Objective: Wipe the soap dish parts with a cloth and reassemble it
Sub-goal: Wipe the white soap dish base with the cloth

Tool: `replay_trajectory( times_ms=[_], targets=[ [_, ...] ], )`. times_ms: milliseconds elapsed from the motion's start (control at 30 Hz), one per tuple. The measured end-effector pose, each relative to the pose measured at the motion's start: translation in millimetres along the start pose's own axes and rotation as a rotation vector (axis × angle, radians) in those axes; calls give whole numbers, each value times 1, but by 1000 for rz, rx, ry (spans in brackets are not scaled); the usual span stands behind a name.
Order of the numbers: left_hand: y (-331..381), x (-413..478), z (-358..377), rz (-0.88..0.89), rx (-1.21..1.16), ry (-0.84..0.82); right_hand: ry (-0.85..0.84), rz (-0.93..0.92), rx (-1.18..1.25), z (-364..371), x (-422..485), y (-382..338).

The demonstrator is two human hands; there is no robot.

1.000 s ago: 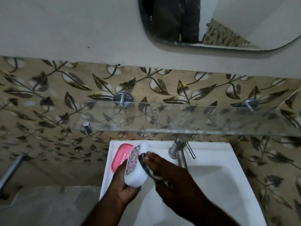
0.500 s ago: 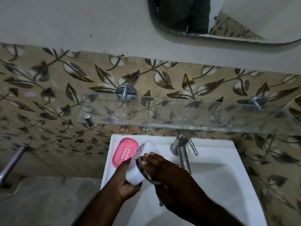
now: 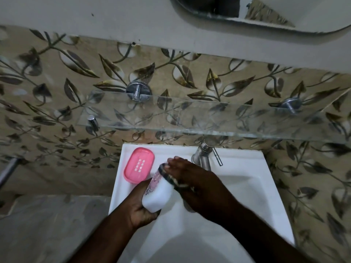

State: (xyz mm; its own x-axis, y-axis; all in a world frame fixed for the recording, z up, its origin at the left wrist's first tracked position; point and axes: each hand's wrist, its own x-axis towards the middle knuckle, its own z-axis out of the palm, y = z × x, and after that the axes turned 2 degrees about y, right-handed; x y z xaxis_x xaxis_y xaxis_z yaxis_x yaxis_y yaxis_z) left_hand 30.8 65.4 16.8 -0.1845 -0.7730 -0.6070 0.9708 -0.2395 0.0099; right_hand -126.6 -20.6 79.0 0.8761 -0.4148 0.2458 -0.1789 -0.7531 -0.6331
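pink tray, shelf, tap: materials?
pink tray: likely moulded plastic, matte, uniform colour, slotted holes. shelf: clear glass or acrylic; tiles show through. tap: polished metal, probably chromed, bright reflections.

Leaf-patterned tile wall (image 3: pixel 57 76), glass shelf (image 3: pixel 209 118), mirror (image 3: pixel 266 14), white basin (image 3: pixel 256 179), metal tap (image 3: pixel 204 158), dim light.
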Motion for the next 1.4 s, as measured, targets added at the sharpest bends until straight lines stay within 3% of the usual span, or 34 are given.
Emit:
replay_trajectory(
  times_ms=[133, 233, 267, 333, 367, 467, 600, 667, 800, 867, 933, 1100, 1267, 1400],
  targets=[
    [-5, -1, 3, 226, 332, 245, 57, 240, 164, -7, 10, 6],
    [-2, 0, 13, 293, 243, 372, 32, 110, 94, 4, 2, -5],
    [3, 4, 13, 249, 110, 353, 16, 60, 70, 9, -3, -10],
    [5, 0, 18, 23, -99, 99, -21, 16, 34, 18, -9, -18],
    [6, -2, 17, -7, -158, 28, -24, 13, 9, 20, -9, -18],
    [0, -4, 22, 68, -177, -32, -9, 54, -59, 24, -10, -13],
    [-6, 2, 28, 187, -107, 17, 145, 130, -67, 35, -18, -8],
    [-5, 7, 26, 295, -53, 144, 254, 285, 154, 40, -21, -11],
    [-6, 15, 22, 508, 108, 261, 463, 697, 876, 31, -17, -13],
    [-8, 16, 21, 587, 239, 308, 562, 765, 963, 24, -20, -7],
    [-9, 14, 21, 584, 304, 242, 607, 788, 975, 18, -23, -2],
    [-16, 12, 26, 482, 479, 63, 409, 789, 764, 15, -21, 1],
    [-14, 19, 20, 499, 629, 95, 304, 849, 824, 16, -23, -2],
    [-11, 23, 14, 410, 647, 170, 356, 813, 758, 6, -25, 1]
  ],
)
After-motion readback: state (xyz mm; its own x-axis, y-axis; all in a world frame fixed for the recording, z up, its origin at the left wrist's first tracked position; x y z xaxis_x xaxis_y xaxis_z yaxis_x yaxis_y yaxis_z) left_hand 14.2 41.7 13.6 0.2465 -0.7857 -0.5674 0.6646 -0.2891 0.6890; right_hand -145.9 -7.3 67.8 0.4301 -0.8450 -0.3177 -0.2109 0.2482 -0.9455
